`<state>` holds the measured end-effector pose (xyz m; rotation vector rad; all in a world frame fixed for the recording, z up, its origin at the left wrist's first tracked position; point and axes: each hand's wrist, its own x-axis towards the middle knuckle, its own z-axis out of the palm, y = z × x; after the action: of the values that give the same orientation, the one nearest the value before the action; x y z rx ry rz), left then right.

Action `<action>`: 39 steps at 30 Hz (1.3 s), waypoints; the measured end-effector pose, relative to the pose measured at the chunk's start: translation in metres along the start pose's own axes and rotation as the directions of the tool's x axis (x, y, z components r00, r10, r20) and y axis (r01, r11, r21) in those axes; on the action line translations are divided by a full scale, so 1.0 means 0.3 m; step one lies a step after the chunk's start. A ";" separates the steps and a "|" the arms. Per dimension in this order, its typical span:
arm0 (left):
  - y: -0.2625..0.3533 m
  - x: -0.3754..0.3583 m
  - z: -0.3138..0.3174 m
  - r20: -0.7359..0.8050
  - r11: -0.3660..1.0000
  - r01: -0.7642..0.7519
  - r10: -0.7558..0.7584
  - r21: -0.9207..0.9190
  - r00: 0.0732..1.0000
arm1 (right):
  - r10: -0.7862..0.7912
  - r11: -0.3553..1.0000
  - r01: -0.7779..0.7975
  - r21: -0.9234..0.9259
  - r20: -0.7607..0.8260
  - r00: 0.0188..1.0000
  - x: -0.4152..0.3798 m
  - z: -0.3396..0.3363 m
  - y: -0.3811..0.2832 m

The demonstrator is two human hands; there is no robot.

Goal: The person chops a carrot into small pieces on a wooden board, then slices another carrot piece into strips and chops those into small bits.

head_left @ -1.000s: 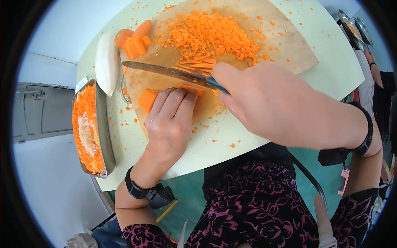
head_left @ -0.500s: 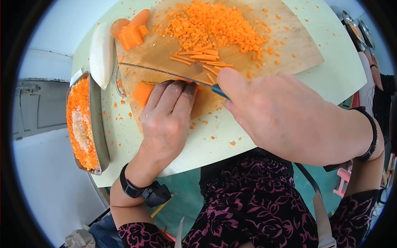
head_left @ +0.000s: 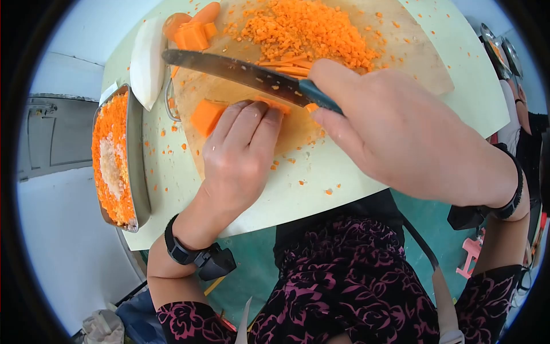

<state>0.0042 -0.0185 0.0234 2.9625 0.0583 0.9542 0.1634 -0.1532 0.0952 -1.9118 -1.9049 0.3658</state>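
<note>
My right hand (head_left: 395, 126) is closed round the teal handle of a kitchen knife (head_left: 235, 71). The blade points left, its broad face turned partly up, with orange bits stuck to it. Below the blade, my left hand (head_left: 240, 152) presses curled fingers on a cut piece of carrot (head_left: 274, 105) on the wooden cutting board (head_left: 424, 63). A carrot chunk (head_left: 206, 116) lies just left of those fingers. Beyond the blade are thin carrot sticks (head_left: 289, 66), partly hidden by the knife and right hand. A heap of diced carrot (head_left: 312, 34) covers the board's far part.
Carrot pieces (head_left: 192, 35) lie at the board's far left corner, beside a peeled white radish (head_left: 147, 63). A metal tray (head_left: 137, 172) of chopped carrot with a pale chopped heap stands at the table's left edge. Another person's arm (head_left: 522, 106) shows at far right.
The knife has been raised and its blade tilted, so its broad face now shows. Both hands appear slightly further right, as the view has shifted a little. The left hand stays on the carrot.
</note>
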 end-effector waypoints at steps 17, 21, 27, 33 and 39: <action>-0.012 0.004 0.006 -0.032 1.000 -0.025 0.025 0.002 0.999 | -0.056 0.998 0.057 -0.029 0.045 0.997 0.015 0.029 0.024; 0.006 0.009 -0.003 -0.021 0.999 -0.013 0.014 0.034 1.000 | -0.090 0.995 0.087 0.043 0.077 0.993 0.043 0.047 0.027; -0.001 0.005 0.007 -0.035 0.998 -0.024 0.026 0.058 0.999 | -0.098 0.994 0.096 -0.046 -0.035 0.995 0.045 0.032 0.054; -0.001 0.000 0.006 -0.032 0.999 -0.012 0.013 0.045 0.999 | -0.069 0.998 0.068 -0.016 -0.015 0.998 -0.016 0.001 -0.002; 0.002 0.000 0.003 -0.037 0.998 -0.019 0.021 0.057 0.999 | -0.079 0.997 0.078 0.015 0.039 0.996 -0.019 0.008 0.003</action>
<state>0.0048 -0.0191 0.0228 3.0020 0.0577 1.0284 0.1629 -0.1586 0.0922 -1.8281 -1.9916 0.3940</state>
